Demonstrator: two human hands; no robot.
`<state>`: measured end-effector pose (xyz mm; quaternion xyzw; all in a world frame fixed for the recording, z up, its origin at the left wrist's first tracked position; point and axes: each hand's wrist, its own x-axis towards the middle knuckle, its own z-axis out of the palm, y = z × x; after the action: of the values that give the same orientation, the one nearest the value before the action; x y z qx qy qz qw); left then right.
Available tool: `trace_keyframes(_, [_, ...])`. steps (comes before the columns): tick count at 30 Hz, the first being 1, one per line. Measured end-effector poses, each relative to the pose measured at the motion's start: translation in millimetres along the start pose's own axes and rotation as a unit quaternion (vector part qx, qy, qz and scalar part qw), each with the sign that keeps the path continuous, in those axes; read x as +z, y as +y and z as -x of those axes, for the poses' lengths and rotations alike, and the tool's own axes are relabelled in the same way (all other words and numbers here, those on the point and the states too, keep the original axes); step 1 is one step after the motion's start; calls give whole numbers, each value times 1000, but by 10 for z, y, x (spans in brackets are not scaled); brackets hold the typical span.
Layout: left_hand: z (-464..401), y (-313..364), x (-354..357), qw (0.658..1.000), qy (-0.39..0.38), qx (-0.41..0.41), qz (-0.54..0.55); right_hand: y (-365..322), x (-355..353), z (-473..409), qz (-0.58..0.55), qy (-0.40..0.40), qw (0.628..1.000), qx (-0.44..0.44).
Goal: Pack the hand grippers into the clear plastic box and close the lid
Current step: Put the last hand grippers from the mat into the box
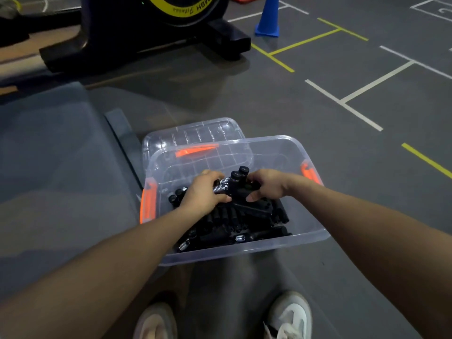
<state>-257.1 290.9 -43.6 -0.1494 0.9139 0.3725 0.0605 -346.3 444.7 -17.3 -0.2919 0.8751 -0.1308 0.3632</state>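
A clear plastic box with orange side latches sits on the grey floor in front of me. Inside lies a pile of black hand grippers with silver coil springs. My left hand and my right hand are both down in the box, fingers curled round a bunch of hand grippers held between them above the pile; two handle ends stick up. The clear lid with an orange clip lies behind the box, partly under its far rim.
A grey mat lies to the left of the box. An exercise bike base stands at the back, a blue cone beside it. My two shoes are near the bottom edge. Painted lines cross the floor on the right.
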Motion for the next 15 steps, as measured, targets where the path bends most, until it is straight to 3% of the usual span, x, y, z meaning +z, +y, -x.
trace_keyframes(4, [50,100,1,997,30,55,-39,-89,36,-34,-2,-16,1000,-1])
trace_keyframes(15, [33,167,8,997,18,68,-18,-39,42,34,-41,-4,999,8])
